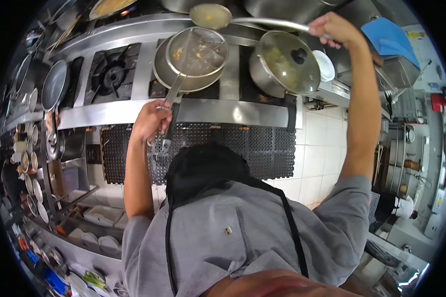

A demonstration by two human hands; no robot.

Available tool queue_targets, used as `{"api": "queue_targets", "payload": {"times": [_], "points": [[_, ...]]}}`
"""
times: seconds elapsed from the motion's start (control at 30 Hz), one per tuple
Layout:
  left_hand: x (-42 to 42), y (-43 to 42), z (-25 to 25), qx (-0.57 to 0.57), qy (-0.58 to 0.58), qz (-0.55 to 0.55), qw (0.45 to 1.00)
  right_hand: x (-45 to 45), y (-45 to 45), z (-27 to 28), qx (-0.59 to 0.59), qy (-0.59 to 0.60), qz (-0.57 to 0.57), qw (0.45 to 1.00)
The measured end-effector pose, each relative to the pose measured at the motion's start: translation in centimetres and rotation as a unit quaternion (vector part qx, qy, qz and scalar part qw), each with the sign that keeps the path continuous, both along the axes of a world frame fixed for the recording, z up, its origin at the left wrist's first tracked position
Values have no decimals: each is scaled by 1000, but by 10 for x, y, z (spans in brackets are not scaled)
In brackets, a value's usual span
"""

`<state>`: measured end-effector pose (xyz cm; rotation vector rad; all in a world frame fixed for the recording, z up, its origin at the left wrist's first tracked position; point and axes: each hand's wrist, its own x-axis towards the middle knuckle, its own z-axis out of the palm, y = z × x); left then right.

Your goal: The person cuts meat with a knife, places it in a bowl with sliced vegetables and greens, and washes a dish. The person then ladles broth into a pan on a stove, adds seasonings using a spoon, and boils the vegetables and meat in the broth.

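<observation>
My left hand is closed around the handle of a round mesh strainer, whose bowl rests over a metal pan on the stove. Brownish bits lie in the mesh. The pan's dark handle points toward me beside that hand. Raised at the upper right, my right hand grips the long metal handle of a ladle. Its bowl holds a yellowish liquid and hangs just beyond the strainer's far rim.
A pot with a glass lid stands right of the strainer, a white bowl beside it. Left are a bare burner and a frying pan. Large pots line the back. A black rubber mat covers the floor.
</observation>
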<state>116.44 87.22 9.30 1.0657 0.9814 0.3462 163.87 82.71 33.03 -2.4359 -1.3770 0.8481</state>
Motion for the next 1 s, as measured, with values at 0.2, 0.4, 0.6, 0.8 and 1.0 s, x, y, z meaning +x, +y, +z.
{"api": "queue_targets", "payload": {"times": [0.2,0.4,0.6,0.8,1.0], "points": [[-37,16,-14,-12,-43,-43,998,-123,-41,-98,180,-378,114,901],[-46,8,-20,-13,-53,-34,998,-168,-90,-96,240,-603,59,758],[-45,-14,-15,-8,-79,-12,997,-137,-137,-163,121,-69,29,990],[-34,-54,-5,15,-70,42,997,-156,-148,-252,188,127,-21,974],[-18,-143,7,73,-76,170,980,-131,-173,-212,175,497,1,850]]}}
